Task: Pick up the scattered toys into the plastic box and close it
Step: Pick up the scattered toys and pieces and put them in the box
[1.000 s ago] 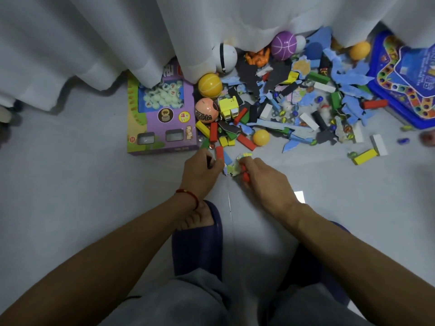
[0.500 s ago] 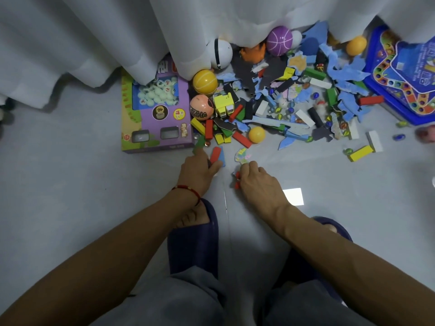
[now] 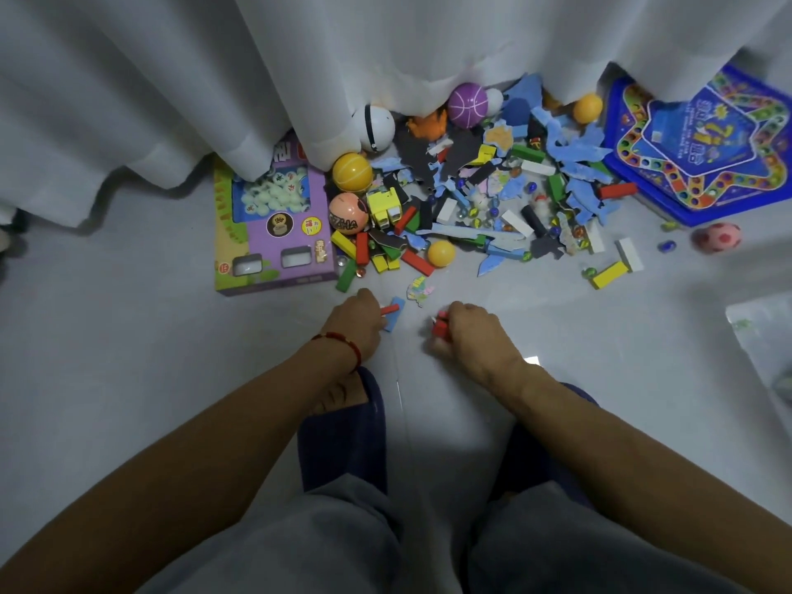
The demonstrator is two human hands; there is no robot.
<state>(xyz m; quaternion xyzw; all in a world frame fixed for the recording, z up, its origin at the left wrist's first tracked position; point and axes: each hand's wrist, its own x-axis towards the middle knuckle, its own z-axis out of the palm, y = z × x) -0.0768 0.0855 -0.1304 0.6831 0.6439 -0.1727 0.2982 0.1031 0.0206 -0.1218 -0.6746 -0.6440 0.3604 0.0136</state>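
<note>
Bare forearms, red cord bracelet [image 3: 343,341] on left wrist, grey trousers [image 3: 325,542], dark blue slippers [image 3: 343,439]

"GZHA" on the pink ball [image 3: 348,213]

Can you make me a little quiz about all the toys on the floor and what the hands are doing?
1. True or false: the left hand holds a small red block.
2. Which ball lies nearest the purple cardboard game box? A) purple basketball B) yellow striped ball C) pink spotted ball
3. Fill in: the right hand grips red ____.

Key
1. True.
2. B.
3. Blocks.
</note>
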